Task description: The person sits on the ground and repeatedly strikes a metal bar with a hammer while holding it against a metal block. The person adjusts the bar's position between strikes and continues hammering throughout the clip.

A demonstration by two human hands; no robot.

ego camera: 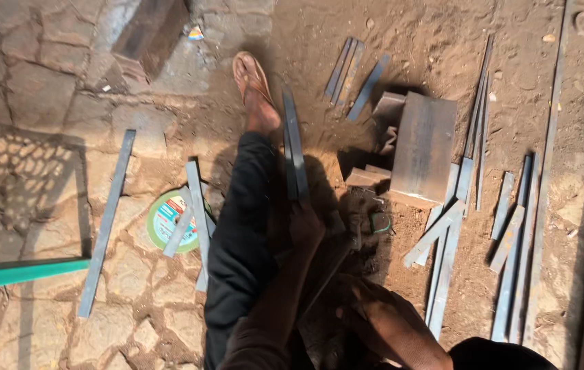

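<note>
Left hand (306, 226) gripping flat grey steel strips (294, 147), fingers wrapping lower end; long axis running away from person, tips pointing toward sandalled foot (254, 85). Right hand (374, 312) lying low in shadow, finger state unclear. Round green-rimmed label disc (167, 218) sitting left on cracked stone, under loose strips. Rusty plate (423, 147) lying on dirt.

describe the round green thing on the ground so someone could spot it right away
Start at the person's dark-trousered leg in the middle. Just left of it, on the cracked stone paving, lies a round green-rimmed disc with a printed label. Two flat metal strips lie across it, and it is the only round thing among straight bars.
</note>
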